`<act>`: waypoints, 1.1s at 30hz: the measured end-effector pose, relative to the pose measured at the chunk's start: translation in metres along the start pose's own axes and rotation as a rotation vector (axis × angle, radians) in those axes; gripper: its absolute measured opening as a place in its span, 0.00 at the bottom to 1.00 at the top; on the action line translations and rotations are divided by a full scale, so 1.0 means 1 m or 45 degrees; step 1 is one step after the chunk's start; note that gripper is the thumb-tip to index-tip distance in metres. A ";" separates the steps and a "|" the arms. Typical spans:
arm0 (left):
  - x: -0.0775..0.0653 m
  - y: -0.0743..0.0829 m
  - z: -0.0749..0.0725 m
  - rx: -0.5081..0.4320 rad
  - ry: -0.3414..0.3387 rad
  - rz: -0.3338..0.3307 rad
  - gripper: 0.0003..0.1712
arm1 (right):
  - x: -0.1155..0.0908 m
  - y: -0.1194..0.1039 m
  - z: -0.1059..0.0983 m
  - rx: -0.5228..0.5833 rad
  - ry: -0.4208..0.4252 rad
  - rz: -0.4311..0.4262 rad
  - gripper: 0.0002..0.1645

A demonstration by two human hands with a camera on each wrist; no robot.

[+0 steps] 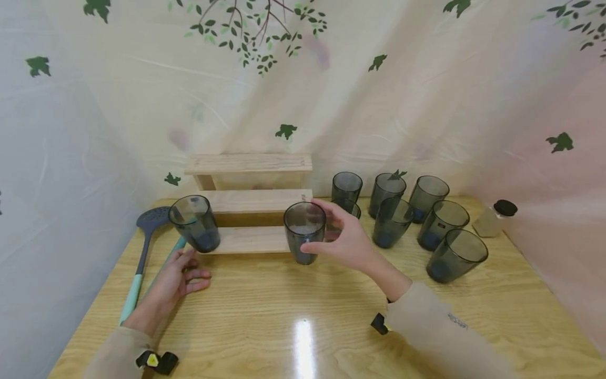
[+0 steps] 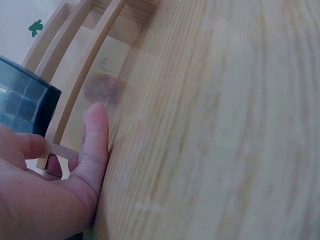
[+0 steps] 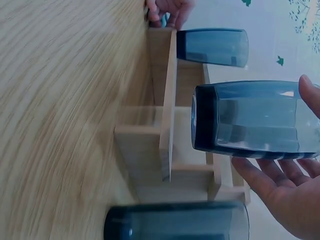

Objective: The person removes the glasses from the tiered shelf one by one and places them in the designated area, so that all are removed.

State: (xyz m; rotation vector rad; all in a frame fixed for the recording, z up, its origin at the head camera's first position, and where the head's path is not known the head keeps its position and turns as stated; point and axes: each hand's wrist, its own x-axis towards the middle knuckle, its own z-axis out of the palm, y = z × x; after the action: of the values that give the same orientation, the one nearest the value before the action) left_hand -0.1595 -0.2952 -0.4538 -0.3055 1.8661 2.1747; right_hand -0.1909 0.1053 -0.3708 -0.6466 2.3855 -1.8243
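Note:
My right hand (image 1: 347,237) holds a smoky grey drinking glass (image 1: 303,237) upright, thumb on one side and fingers on the other. In the right wrist view, the base of this glass (image 3: 235,120) hangs clear of the wooden step rack (image 3: 167,115). A second grey glass (image 1: 196,226) stands at the left end of the rack's lowest step (image 1: 253,239). Just below it, my left hand (image 1: 175,281) grips the end of that step, with one finger stretched along the tabletop in the left wrist view.
Several more grey glasses (image 1: 442,226) stand to the right of the rack. A small jar with a black lid (image 1: 492,218) sits beyond them. Along the left table edge lies a slotted turner (image 1: 144,242) with a mint handle, and another mint handle beside it.

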 end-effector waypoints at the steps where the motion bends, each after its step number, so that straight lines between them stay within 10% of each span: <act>1: 0.000 0.000 0.000 -0.003 -0.001 0.002 0.19 | -0.003 0.001 -0.005 -0.016 0.006 0.001 0.52; 33: -0.002 0.001 0.002 0.006 0.005 0.013 0.19 | -0.105 0.054 -0.109 -0.308 0.269 0.248 0.54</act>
State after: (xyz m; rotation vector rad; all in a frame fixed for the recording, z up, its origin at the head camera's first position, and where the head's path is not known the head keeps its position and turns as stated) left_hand -0.1583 -0.2932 -0.4515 -0.3004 1.8784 2.1778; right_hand -0.1441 0.2536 -0.4104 -0.2331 2.7213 -1.6123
